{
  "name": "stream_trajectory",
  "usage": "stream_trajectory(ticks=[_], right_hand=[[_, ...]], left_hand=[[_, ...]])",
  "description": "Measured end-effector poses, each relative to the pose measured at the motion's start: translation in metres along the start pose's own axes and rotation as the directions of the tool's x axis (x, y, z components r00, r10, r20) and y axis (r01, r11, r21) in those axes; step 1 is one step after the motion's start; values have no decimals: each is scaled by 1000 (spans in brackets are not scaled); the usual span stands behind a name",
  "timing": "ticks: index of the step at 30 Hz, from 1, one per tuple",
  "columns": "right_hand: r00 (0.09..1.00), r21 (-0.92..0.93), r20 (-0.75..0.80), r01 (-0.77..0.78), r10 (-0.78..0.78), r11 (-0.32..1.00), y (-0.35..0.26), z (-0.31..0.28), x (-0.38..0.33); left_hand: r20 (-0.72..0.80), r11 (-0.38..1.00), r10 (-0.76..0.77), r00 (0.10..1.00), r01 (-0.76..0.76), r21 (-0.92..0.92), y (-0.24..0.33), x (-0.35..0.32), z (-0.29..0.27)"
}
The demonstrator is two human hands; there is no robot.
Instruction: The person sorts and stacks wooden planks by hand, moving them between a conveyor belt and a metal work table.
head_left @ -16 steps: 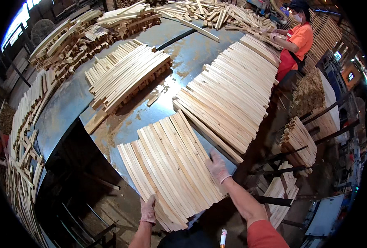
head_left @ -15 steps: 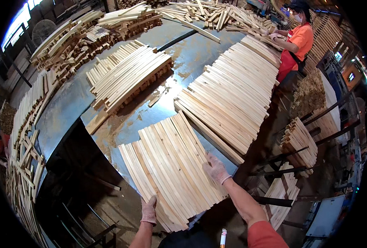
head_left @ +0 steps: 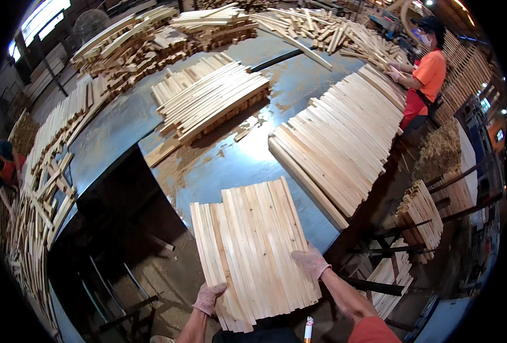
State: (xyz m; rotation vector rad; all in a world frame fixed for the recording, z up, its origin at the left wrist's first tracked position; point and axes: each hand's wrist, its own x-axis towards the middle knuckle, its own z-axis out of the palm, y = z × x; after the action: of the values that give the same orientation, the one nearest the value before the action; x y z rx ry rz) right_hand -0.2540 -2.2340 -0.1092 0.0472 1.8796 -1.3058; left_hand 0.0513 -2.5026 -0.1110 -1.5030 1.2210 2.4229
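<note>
Compared with half a second ago, the batch of sticks (head_left: 259, 246) sits turned straighter toward the person and farther from the long row of sticks (head_left: 339, 143), with more bare table (head_left: 236, 171) between them. The left hand (head_left: 209, 297) clasps its left edge, thumb on top; the right hand (head_left: 312, 263) clasps the right edge (the fingers underneath are hidden). The batch is at the table's near corner, its far end over the metal top; whether it touches there I cannot tell. The row lies just beyond to the right, a stack of sticks (head_left: 219, 94) farther off. A co-worker (head_left: 429, 74) stands past the row. At right, more sticks (head_left: 420, 223) stand among black bars (head_left: 373, 284).
</note>
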Motion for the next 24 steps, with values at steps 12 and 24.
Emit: stream_trajectory(ticks=[12,24], right_hand=[[979,180,199,0,-37,984,-31,24,-32],[563,109,765,365,-312,925,-178,256,-153]], left_hand=[[-134,997,64,989,-70,-41,11,-113,-10],[-615,773,383,689,-604,-196,-19,-400,-85]])
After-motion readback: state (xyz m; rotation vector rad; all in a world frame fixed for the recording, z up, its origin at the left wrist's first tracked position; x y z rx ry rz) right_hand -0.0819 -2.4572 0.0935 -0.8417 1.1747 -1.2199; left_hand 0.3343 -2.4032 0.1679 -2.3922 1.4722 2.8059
